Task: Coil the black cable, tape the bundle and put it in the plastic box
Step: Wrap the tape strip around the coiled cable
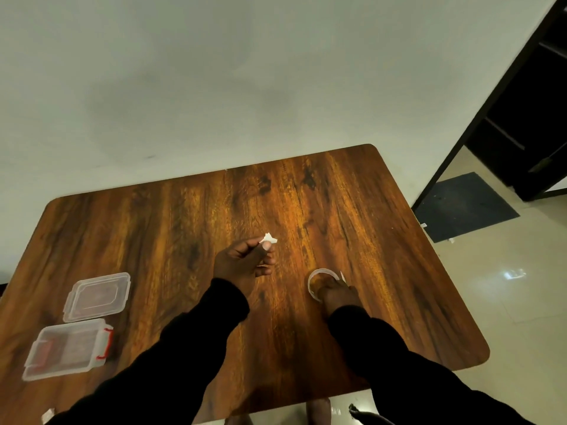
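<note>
Plainly, line by line:
Desk: a wooden desk (337, 210) with rounded corners; its far edge meets a pale wall (214, 72), its right edge borders a tiled floor (506, 302).
Left hand: the left hand (245, 260) is raised over the middle of the desk, thumb and forefinger pinched together on a small white scrap of tape (270, 238); the other fingers are curled in.
Right hand: the right hand (337, 294) rests on the desk right of the middle, its fingers bent down onto a tape roll (322, 279); whether they grip the roll or only press on it I cannot tell.
Tape roll: a clear ring lying flat, well in from the right edge, with a short loose end sticking up at its right side.
Plastic box: a clear plastic box (66, 349) with red clasps sits open near the left edge, close to the near-left corner; what lies inside I cannot tell.
Lid: the clear lid (97, 296) lies flat just beyond the box, toward the far edge, the two nearly touching.
Black cable: not visible on the desk.
Open room: bare wood runs from the hands to the far edge and the far-right corner, and between the left sleeve (184, 348) and the box.
Near edge: both sleeves cross it; a small pale scrap (48, 415) lies by the near-left corner.
Floor side: a dark mat (466, 207) lies off the right edge, by a dark doorway (527, 118).
</note>
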